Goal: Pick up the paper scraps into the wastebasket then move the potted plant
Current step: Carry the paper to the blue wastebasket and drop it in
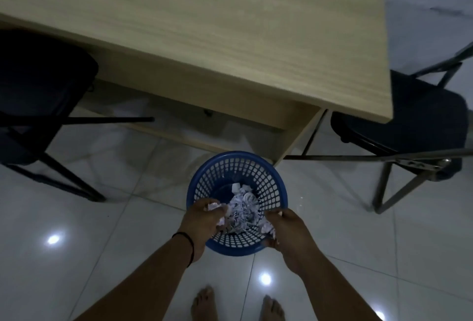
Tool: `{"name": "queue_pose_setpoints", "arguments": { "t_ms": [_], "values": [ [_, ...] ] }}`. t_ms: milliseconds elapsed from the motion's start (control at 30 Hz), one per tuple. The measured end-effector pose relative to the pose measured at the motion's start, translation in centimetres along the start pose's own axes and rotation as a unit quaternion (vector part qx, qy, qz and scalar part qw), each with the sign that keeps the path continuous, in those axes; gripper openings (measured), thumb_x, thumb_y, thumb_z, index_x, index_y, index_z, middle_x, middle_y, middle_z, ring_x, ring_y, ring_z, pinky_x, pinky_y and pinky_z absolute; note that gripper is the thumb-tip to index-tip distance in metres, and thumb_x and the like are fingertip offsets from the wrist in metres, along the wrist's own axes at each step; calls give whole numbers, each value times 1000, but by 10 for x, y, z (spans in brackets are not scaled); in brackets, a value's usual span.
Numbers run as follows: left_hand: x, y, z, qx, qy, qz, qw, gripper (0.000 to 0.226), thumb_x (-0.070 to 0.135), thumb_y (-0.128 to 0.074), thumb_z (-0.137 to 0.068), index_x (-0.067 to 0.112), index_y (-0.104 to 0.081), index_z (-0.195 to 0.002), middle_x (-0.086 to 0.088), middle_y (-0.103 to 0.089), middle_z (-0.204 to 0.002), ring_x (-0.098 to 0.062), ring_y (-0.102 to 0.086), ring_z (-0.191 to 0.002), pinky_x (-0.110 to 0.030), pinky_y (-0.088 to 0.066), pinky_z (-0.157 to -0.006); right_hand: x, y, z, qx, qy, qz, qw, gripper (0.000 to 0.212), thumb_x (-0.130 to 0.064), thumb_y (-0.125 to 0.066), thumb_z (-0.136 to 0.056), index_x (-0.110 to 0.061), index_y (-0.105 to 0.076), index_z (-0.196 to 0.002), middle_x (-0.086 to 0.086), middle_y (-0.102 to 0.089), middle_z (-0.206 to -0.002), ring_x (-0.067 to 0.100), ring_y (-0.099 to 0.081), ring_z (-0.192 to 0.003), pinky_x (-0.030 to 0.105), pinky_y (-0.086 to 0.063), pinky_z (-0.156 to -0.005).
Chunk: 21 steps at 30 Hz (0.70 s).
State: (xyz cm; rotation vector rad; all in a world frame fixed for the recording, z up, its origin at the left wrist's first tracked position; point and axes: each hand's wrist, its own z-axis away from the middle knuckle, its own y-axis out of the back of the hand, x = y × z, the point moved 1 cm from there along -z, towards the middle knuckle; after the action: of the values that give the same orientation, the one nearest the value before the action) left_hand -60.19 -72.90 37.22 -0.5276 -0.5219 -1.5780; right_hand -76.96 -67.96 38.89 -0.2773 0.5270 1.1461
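Note:
A round blue mesh wastebasket [236, 164] stands on the white tiled floor just in front of the desk. White paper scraps [242, 205] lie piled in its bottom. My left hand [202, 221] hovers over the near left rim, fingers closed around crumpled white scraps. My right hand [286, 228] is over the near right rim, also holding a few white scraps against the basket's edge. No potted plant is in view.
A light wooden desk [204, 39] fills the upper frame, its corner above the basket. One dark folding chair [38, 85] stands at the left, another [414, 121] at the right. My bare feet [204, 305] are on glossy tiles at the bottom.

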Motion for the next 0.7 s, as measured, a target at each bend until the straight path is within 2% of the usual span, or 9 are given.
{"name": "queue_pose_setpoints", "arguments": {
  "t_ms": [67,167,267,333,400,467,533,600,700],
  "values": [
    [-8,-5,-20,6,1,-12,1000,15,10,-63,-85,8,-58,-71,-10,-58,-68,-19,-60,-61,-32,-55,-70,7,-2,-20,-16,-7,-25,1000,6,-17,-60,-89,-11,-62,-89,15,-66,-95,24,-62,-76,29,-54,-57],
    [-19,-16,-45,10,19,32,999,13,12,-64,-85,7,-56,-76,-12,-58,-80,-26,-60,-81,-23,-59,-61,13,-2,-49,-33,-25,-58,997,13,-20,-57,-91,-11,-63,-99,12,-66,-97,23,-63,-78,28,-56,-56],
    [-26,-28,-59,14,39,74,996,10,14,-56,-90,7,-56,-82,-10,-57,-88,-19,-57,-79,-18,-56,-52,17,0,-71,-38,-58,-89,994,25,-24,-56,-91,-7,-61,-108,9,-66,-89,22,-63,-76,28,-56,-51],
    [-28,-33,-61,0,55,113,992,15,17,-51,-93,5,-60,-97,-9,-61,-93,-19,-58,-81,-23,-55,-61,16,1,-76,-46,-66,-133,988,23,-24,-57,-91,-7,-60,-107,10,-64,-91,25,-62,-83,36,-57,-64],
    [-31,-36,-61,-23,73,151,986,24,24,-48,-95,7,-63,-104,-7,-69,-94,-19,-63,-81,-25,-54,-66,15,1,-79,-55,-73,-172,981,24,-23,-55,-92,-6,-59,-107,15,-60,-102,34,-60,-99,45,-52,-85],
    [-33,-36,-62,-29,80,163,983,31,31,-49,-93,9,-63,-111,-10,-70,-110,-22,-65,-92,-29,-55,-76,14,3,-81,-73,-62,-178,979,25,-24,-50,-94,-5,-62,-102,19,-63,-107,37,-60,-108,47,-47,-99],
    [-35,-35,-64,-15,83,163,983,45,34,-49,-92,9,-52,-130,-15,-54,-137,-31,-56,-118,-37,-49,-92,14,3,-80,-89,-61,-191,976,24,-27,-48,-94,-10,-65,-98,13,-73,-101,30,-69,-96,41,-55,-88],
    [-33,-34,-63,-7,85,169,982,54,35,-50,-92,8,-42,-139,-18,-42,-146,-32,-51,-123,-39,-48,-92,13,5,-80,-82,-51,-187,978,27,-34,-49,-93,-14,-66,-103,7,-75,-97,24,-71,-84,35,-57,-72],
    [-34,-33,-61,-5,85,147,985,50,30,-52,-92,9,-44,-136,-13,-48,-139,-27,-53,-118,-35,-48,-86,13,6,-80,-86,-39,-171,981,44,-44,-43,-93,-16,-58,-122,4,-66,-115,21,-61,-103,38,-48,-88]
  ]
}}
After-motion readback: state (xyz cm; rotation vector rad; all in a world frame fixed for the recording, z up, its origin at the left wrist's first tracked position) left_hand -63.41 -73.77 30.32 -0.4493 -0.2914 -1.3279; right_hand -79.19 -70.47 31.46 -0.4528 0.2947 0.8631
